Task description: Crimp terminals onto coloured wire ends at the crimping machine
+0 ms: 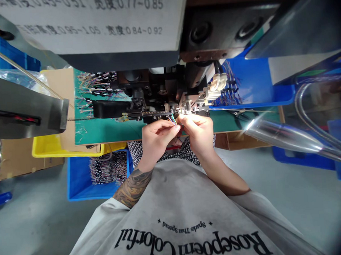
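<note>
1. Blue bin (81,179) below the surface (101,129) holds bundled wire pieces; a yellow tray (49,148) sits just above it.
2. Machine label (94,16) reads "0.77~0.85" and "0.84~0.92".
3. Left hand (156,138) and right hand (198,131) both pinch thin coloured wires (172,120) at the machine's front edge.

Bins and mat around the machine
A yellow bin (44,147) sits left of the green mat (107,129); a blue bin (81,183) of wire bundles stands on the floor.
</note>
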A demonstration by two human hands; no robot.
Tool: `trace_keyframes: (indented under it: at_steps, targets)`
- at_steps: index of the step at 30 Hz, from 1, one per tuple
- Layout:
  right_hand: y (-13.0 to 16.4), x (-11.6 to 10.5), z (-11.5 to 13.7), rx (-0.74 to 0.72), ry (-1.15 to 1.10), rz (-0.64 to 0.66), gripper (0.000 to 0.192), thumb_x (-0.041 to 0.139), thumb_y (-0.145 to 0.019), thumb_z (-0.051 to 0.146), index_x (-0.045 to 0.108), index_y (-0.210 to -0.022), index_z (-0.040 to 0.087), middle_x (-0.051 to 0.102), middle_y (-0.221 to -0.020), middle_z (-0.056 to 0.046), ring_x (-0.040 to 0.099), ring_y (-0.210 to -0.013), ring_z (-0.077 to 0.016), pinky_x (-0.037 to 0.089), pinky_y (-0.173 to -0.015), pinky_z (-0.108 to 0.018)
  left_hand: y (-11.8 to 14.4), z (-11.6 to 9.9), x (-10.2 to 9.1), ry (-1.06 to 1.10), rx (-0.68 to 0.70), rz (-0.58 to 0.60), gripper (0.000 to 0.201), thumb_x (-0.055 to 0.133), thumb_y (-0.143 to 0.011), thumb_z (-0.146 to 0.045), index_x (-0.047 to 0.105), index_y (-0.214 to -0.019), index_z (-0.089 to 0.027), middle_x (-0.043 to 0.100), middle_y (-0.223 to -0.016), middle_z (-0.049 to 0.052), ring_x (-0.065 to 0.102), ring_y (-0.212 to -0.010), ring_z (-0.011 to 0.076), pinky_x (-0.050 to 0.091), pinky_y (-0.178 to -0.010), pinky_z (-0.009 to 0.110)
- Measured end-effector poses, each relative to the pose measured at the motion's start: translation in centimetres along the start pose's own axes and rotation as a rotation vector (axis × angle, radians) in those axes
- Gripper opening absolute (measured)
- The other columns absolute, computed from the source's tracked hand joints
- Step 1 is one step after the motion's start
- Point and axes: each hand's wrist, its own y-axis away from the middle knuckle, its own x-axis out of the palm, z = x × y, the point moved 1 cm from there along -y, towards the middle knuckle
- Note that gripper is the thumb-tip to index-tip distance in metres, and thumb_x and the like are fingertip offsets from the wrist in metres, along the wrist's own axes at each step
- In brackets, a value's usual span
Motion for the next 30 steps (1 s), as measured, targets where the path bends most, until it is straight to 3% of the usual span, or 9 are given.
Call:
trace_keyframes:
  at_steps: [11, 24, 30]
  targets:
    - [-0.03, -0.01, 0.05, 0.005, 0.032, -0.002, 0.035, 0.075, -0.087, 0.037, 0.068, -0.058, 0.019, 0.053, -0.059, 0.002, 0.042, -0.057, -0.0092, 0.039, -0.055, -0.026, 0.08, -0.05, 0.06, 0.025, -0.007, 0.004, 0.023, 0.092, -0.083, -0.040, 0.081, -0.085, -0.020, 0.078, -0.081, 0.001, 0.074, -0.069, 0.0149, 0.071, -0.066, 0.028]
    - [0.11, 0.07, 0.39, -0.002, 0.076, -0.009, 0.038, 0.074, -0.087, 0.039, 0.065, -0.055, 0.019, 0.039, -0.054, 0.004, 0.032, -0.056, -0.0086, 0.031, -0.054, -0.026, -0.12, 0.24, 0.01, 0.000, -0.020, -0.019, 0.023, 0.091, -0.082, -0.041, 0.080, -0.083, -0.021, 0.078, -0.080, 0.002, 0.075, -0.071, 0.0167, 0.071, -0.069, 0.031]
    - [0.63, -0.28, 0.11, 0.023, 0.135, 0.044, 0.027, 0.074, -0.085, 0.043, 0.082, -0.077, 0.019, 0.049, -0.056, 0.003, 0.039, -0.057, -0.0096, 0.034, -0.054, -0.025, -0.20, 0.22, 0.01, -0.002, -0.064, 0.021, 0.020, 0.088, -0.084, -0.039, 0.083, -0.086, -0.020, 0.080, -0.077, 0.002, 0.076, -0.064, 0.0181, 0.069, -0.060, 0.030]
